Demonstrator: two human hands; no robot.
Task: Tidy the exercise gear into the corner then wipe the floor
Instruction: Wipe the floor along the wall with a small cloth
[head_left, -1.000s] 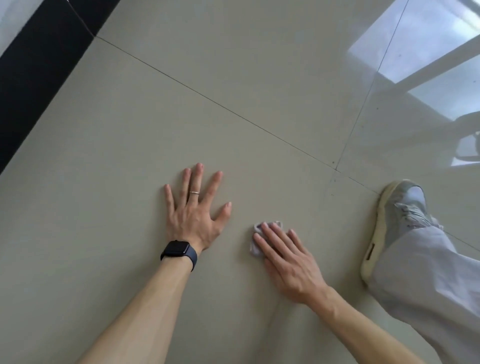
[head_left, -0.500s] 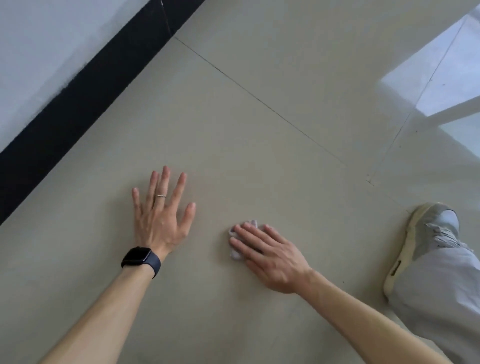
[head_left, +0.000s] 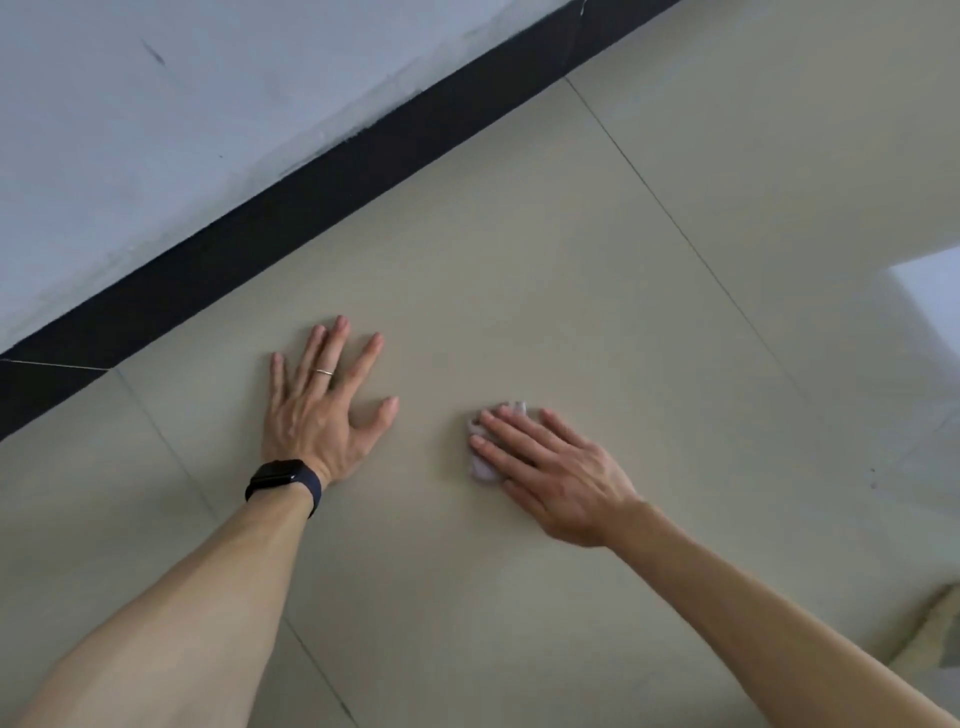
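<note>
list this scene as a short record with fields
left hand: flat on floor, fingers spread, holds nothing
right hand: straight fingers press cloth down
cloth: small, pale, crumpled, mostly under the fingers
floor: beige tiles, thin joints
watch: dark, on left wrist
ring: on a left finger
skirting: black band along wall
wall: white, scuffed
exercise gear: none in view

No readable text, label or number shows anywhere.
</note>
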